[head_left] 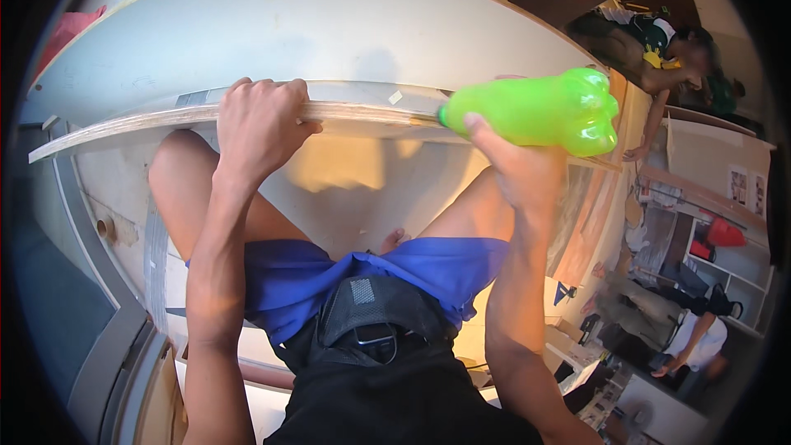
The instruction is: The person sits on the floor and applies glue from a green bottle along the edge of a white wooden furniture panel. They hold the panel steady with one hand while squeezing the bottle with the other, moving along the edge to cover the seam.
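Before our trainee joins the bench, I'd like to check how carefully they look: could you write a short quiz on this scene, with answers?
1. Multiple choice: what does the right hand hold?
A) a hammer
B) a green bottle
C) a paintbrush

2. True or false: the bottle's narrow end points toward the right of the picture.

3. Fill in the blank: the left hand is closed over the edge of a ____.

Key:
1. B.
2. False; it points toward the left.
3. Board.
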The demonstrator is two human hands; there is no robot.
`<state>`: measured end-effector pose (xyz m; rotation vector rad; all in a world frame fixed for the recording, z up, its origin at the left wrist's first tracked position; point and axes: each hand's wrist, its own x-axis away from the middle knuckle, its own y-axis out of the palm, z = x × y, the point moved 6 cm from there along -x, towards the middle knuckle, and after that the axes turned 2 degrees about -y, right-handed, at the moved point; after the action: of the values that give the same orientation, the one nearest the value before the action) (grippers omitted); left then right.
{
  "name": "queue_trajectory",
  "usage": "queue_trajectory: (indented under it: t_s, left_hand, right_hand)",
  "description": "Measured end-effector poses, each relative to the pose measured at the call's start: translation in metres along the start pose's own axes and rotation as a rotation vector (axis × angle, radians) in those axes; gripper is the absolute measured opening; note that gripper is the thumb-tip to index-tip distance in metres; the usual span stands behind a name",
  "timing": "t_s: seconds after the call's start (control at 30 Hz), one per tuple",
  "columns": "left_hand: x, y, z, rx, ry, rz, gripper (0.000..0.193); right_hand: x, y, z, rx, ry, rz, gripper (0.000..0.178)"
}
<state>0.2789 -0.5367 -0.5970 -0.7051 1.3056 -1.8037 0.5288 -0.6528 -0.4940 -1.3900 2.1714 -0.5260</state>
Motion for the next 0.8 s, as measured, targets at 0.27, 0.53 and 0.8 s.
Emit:
queue_trajectory:
  t_s: [0.27,0.53,0.8]
  left_hand:
    - [0.002,-0.002,0.000,-0.007,0.004,0.004,0.034]
    - [0.001,-0.003,0.002,0.001,-0.030,-0.029,0.035]
    - [0.001,-0.005,0.004,-0.023,-0.028,-0.029,0.035]
  right_hand:
    - [0.004,-0.005,0.007,0.164,0.007,-0.090,0.044]
    - [0.009,-0.005,-0.009,0.241,-0.017,-0.018,0.042]
    - [0.009,-0.005,0.002,0.132,0.017,-0.026,0.038]
